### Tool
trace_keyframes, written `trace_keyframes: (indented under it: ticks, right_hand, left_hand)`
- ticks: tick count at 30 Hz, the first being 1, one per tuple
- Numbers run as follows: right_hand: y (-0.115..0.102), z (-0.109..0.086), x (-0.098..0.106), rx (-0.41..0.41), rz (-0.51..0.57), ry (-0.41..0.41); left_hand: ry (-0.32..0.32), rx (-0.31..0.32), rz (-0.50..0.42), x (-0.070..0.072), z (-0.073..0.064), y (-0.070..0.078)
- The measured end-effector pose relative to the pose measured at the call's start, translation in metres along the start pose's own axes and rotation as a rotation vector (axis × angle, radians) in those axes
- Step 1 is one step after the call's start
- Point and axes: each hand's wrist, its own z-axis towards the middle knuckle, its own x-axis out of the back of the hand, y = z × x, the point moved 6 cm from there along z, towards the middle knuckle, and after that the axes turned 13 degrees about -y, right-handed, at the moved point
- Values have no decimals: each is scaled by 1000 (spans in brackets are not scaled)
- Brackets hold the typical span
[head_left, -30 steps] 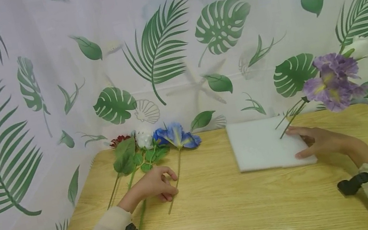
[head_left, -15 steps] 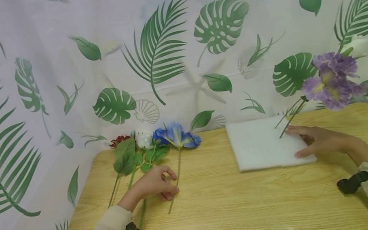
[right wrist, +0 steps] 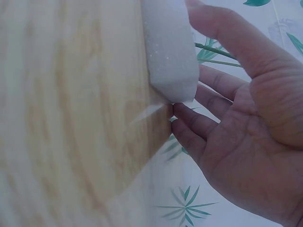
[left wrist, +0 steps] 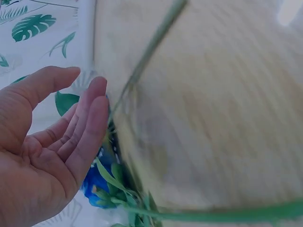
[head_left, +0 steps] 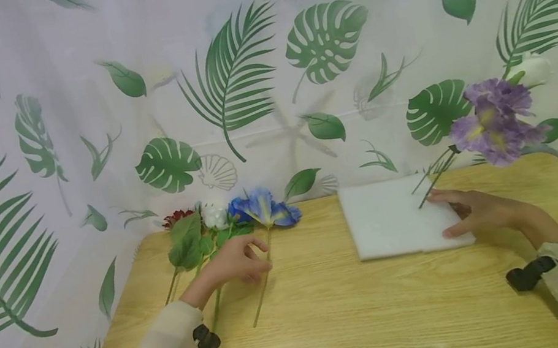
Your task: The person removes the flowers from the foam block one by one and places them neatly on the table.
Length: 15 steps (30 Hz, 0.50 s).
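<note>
My left hand (head_left: 236, 264) hovers over the stem of a blue artificial flower (head_left: 266, 206) lying on the table. In the left wrist view, thumb and fingers stand apart, with the thin stem (left wrist: 158, 40) just beyond the fingertips. Under that hand run the stems of a white flower (head_left: 215, 215) and a dark red flower (head_left: 178, 216). My right hand (head_left: 487, 212) grips the right edge of a white foam block (head_left: 385, 223), thumb at the front corner and fingers round the back. A purple flower (head_left: 494, 123) and a white rosebud (head_left: 534, 70) stick up slanted from the block.
The wooden table (head_left: 339, 325) reaches back to a white curtain (head_left: 251, 79) printed with green leaves. Leafy foliage (head_left: 185, 240) of the lying flowers spreads at the back left. Both upright flowers lean right, over my right hand.
My left hand has lifted a little and moved off the blue flower's stem. My right hand keeps its hold on the foam block. The head view has shifted slightly.
</note>
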Motion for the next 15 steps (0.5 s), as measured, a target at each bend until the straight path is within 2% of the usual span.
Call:
trace_keyframes:
  ticks: [7,15]
  right_hand:
    - [-2,-1,3,-6,0,5]
    - [3,0,1,-13,52,-6]
  left_hand:
    - [47,-125,-7,0,29,39]
    - [83,-271,-84,-17,83,88]
